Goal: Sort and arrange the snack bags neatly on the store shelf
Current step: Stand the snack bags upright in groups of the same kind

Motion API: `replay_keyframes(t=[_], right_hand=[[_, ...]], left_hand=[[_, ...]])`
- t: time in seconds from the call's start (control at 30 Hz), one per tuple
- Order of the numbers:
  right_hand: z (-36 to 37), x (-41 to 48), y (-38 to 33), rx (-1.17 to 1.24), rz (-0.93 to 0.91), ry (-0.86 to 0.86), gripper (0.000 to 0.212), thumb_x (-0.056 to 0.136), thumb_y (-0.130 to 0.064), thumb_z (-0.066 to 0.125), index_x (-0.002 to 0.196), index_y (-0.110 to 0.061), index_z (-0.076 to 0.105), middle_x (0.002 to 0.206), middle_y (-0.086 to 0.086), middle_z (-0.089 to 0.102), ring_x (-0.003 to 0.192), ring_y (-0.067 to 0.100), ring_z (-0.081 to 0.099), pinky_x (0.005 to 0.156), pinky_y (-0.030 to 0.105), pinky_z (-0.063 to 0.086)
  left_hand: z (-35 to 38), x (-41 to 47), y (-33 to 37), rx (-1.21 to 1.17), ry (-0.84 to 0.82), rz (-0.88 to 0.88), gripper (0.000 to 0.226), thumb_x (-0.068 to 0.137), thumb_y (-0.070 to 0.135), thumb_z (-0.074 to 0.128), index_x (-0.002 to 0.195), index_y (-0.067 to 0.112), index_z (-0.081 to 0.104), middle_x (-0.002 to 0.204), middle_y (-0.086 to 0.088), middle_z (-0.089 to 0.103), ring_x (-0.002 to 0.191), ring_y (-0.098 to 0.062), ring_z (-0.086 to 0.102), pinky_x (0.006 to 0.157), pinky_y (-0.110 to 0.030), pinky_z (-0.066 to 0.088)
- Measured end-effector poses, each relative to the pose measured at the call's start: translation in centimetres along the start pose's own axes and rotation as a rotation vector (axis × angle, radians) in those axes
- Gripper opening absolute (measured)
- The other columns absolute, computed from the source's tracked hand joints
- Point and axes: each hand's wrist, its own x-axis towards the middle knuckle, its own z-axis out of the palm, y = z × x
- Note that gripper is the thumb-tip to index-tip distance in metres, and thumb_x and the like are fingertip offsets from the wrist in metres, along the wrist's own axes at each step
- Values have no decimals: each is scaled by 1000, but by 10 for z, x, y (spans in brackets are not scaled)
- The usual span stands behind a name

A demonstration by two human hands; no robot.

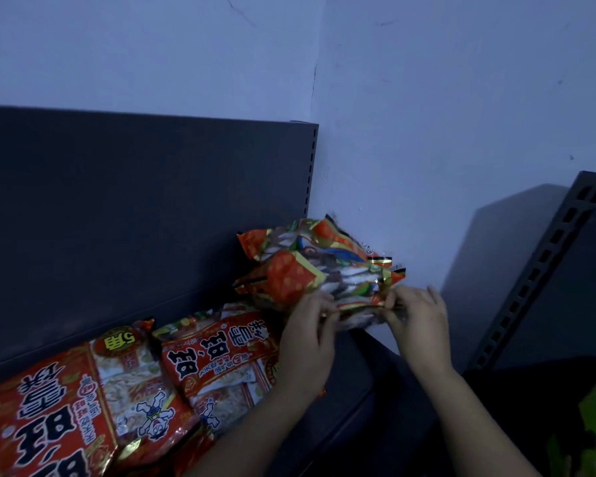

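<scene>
Carefully, I hold the orange snack bags [300,273] by their near seam. My left hand [307,325] has its fingers curled onto the lower edge, and my right hand [418,318] pinches the crimped, gold-trimmed corner. The bags are raised above the right end of the dark shelf [351,370], close to its back right corner by the wall.

To do this well, I think I should keep my grip on the seams and off the puffed middle, so nothing inside gets crushed. Then I should lower them level against the back panel [152,208], square with the red rice-cracker bags [214,356] lying just to the left. I should also keep them off the shelf's right edge.

There seem to be two bags, one behind the other. Both are glossy foil with orange dotted panels, gold borders and pale streaky print, slightly blurred.
</scene>
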Motion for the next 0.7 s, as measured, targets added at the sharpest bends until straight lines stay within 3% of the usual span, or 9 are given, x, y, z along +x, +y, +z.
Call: replay_keyframes(t=[0.07, 0.1, 0.2, 0.3, 0.4, 0.53, 0.6, 0.63, 0.7], right_hand=[[-21, 7, -23, 34, -90, 90, 25, 69, 0, 74, 67, -14, 53, 55, -15, 41, 65, 16, 47, 82, 28, 37], [-31, 11, -35, 53, -141, 149, 22, 68, -1, 75, 68, -12, 56, 55, -18, 38, 67, 14, 43, 75, 23, 31], [-55, 22, -69, 100, -253, 239, 13, 74, -11, 71, 72, -13, 59, 61, -6, 55, 69, 8, 36, 71, 20, 23], [-72, 31, -102, 131, -350, 278, 7, 78, -18, 64, 76, -16, 58, 65, 0, 57, 68, 16, 44, 75, 21, 24], [-84, 36, -141, 285, -354, 264, 8, 79, -20, 63, 76, -14, 58, 67, 1, 60, 73, 14, 45, 79, 21, 30], [-86, 36, -187, 499, -326, 244, 9, 79, -21, 64, 77, -14, 59, 69, -15, 54, 78, 23, 54, 78, 48, 46], [-82, 33, -204, 485, -379, 269, 10, 81, -22, 63, 90, -16, 62, 85, -16, 57, 94, 20, 53, 97, 49, 38], [-78, 32, -211, 437, -401, 264, 24, 83, -26, 62, 104, -16, 61, 104, -9, 60, 110, 21, 49, 110, 46, 24], [-68, 25, -224, 359, -375, 196, 63, 84, -42, 59, 139, -17, 39, 146, 3, 36, 139, 19, 22, 116, 36, 3]], left_hand=[[-14, 6, 15, -240, -4, -89, 12, 92, 19, 56, 104, 19, 52, 112, 7, 60, 104, 3, 56, 85, -10, 42], [-21, 8, 20, -323, -25, -121, 29, 89, 16, 64, 113, 20, 48, 116, 7, 60, 107, 3, 56, 86, -10, 43], [-41, 11, 21, -391, -89, -225, 74, 72, 14, 79, 130, 23, 34, 120, 12, 59, 110, 1, 58, 90, -18, 49], [-60, 7, 14, -380, -140, -311, 66, 69, 11, 82, 124, 21, 47, 115, 6, 66, 107, -11, 63, 87, -32, 55], [-79, -4, 18, -402, -176, -379, 52, 70, 4, 80, 112, 22, 57, 105, 5, 71, 100, -14, 67, 79, -30, 57], [-118, -17, 36, -478, -2, -400, 43, 68, -7, 76, 102, 15, 63, 92, 5, 75, 87, -12, 70, 67, -21, 55], [-146, -23, 44, -498, 117, -406, 39, 66, -5, 77, 97, 14, 65, 91, 2, 75, 84, -15, 71, 66, -24, 55], [-161, -26, 50, -518, 161, -410, 37, 63, -1, 79, 95, 13, 66, 90, -1, 75, 83, -16, 71, 66, -27, 56], [-192, -31, 58, -612, 251, -458, 35, 57, 7, 77, 91, 9, 68, 89, -10, 75, 77, -22, 72, 65, -33, 58]])
